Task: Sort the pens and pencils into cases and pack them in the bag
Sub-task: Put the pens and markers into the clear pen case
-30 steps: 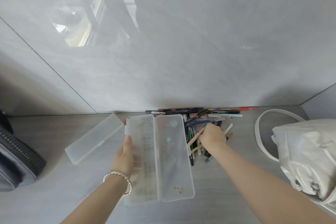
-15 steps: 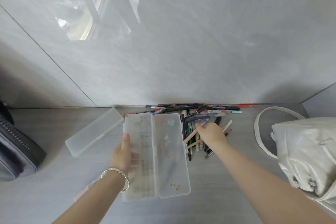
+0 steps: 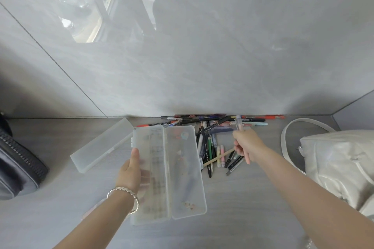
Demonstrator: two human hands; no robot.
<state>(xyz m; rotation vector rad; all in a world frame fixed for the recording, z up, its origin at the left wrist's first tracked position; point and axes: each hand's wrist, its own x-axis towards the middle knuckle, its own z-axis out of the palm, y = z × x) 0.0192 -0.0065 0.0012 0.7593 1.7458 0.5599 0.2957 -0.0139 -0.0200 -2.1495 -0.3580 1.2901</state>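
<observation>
Sorting step underway: right hand (image 3: 245, 143) grips a few pens (image 3: 238, 125) just above the pile (image 3: 210, 139) by the wall (image 3: 202, 56); left hand (image 3: 129, 172) holds the open translucent case (image 3: 182, 178) by its left half. Next, likely: lay them lengthwise in the case. White bag (image 3: 340, 163) sits right, well apart.

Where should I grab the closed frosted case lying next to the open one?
Take the closed frosted case around its middle, across the two long sides, coming down from above. It lies flat and slanted, long and narrow, both long sides free; only its far end nears the open case.
</observation>
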